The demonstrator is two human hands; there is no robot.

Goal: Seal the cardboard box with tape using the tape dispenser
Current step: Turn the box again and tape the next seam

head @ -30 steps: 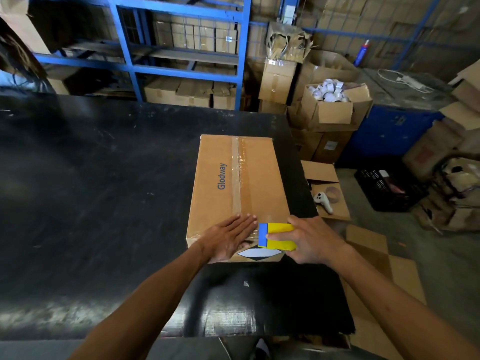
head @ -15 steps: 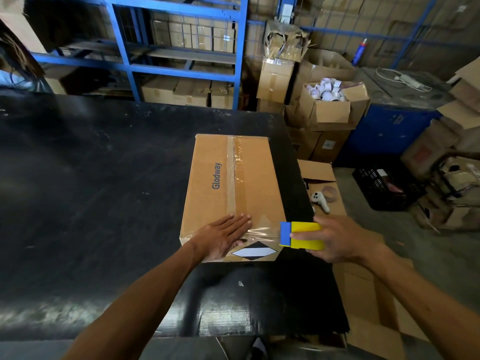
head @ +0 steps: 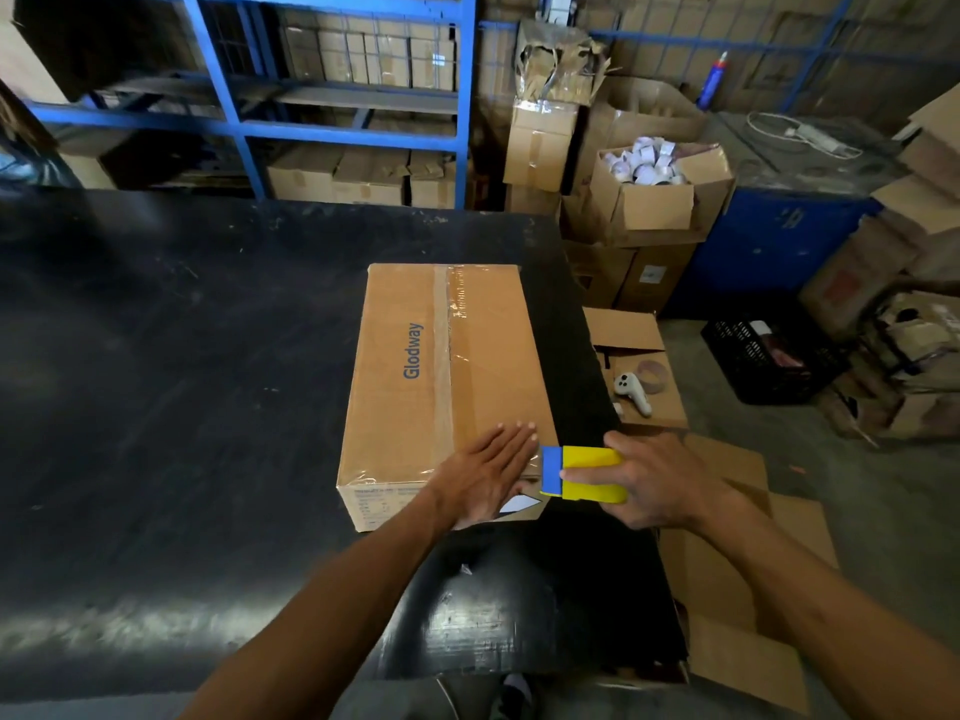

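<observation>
A brown cardboard box (head: 415, 366) marked "Glodway" lies on the black table (head: 182, 407), near its right edge. Clear tape runs along the top seam and across the near end of the lid. My left hand (head: 488, 478) lies flat, fingers spread, on the box's near right corner. My right hand (head: 657, 483) grips the yellow and blue tape dispenser (head: 576, 472), whose blue end sits against that same corner, just off the box's right side.
The table's right edge (head: 597, 356) runs close beside the box. Below it on the floor lie flattened cardboard (head: 737, 563), a white controller (head: 631, 392) and a black crate (head: 769, 350). Open cartons (head: 660, 200) and blue shelving (head: 337, 132) stand behind.
My right hand pulled the dispenser off the near end of the lid, out past the right side, then brought it back against the corner. My left hand slid to the right along the near edge.
</observation>
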